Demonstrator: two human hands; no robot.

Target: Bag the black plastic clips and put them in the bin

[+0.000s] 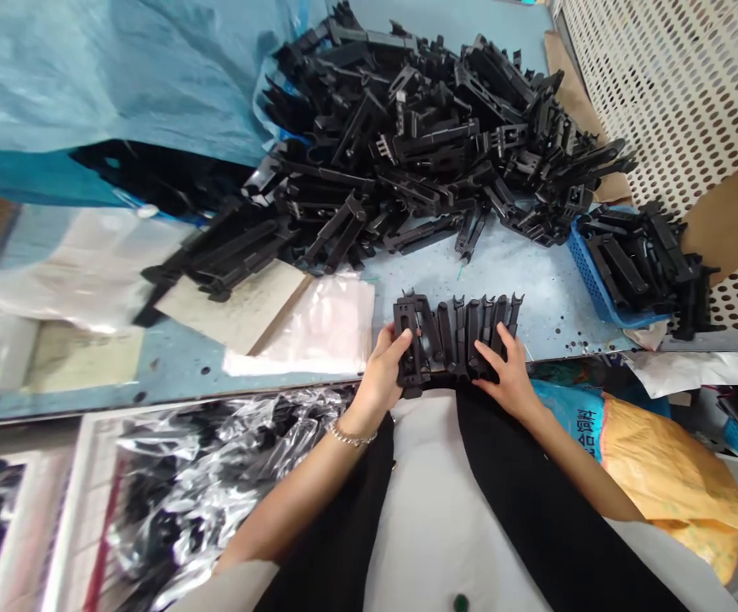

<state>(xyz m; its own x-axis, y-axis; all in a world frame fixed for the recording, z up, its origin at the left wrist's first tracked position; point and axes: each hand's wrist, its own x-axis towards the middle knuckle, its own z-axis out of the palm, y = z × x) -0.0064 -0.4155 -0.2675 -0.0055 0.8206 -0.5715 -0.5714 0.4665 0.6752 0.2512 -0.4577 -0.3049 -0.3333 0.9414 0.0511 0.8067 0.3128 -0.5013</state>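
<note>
The blue counter (502, 270) left a bare strip between the heaped black pile (433, 149) behind and the row of black parts (446, 333) at its front edge, their long axes running front to back. The left hand (383, 374) grasped the row's left end; the right hand (510, 378), fingers splayed, touched the right end, its grip impossible to tell.

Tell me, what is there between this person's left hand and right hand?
The head view shows a row of black parts, side by side, between the left hand and the right hand.
</note>
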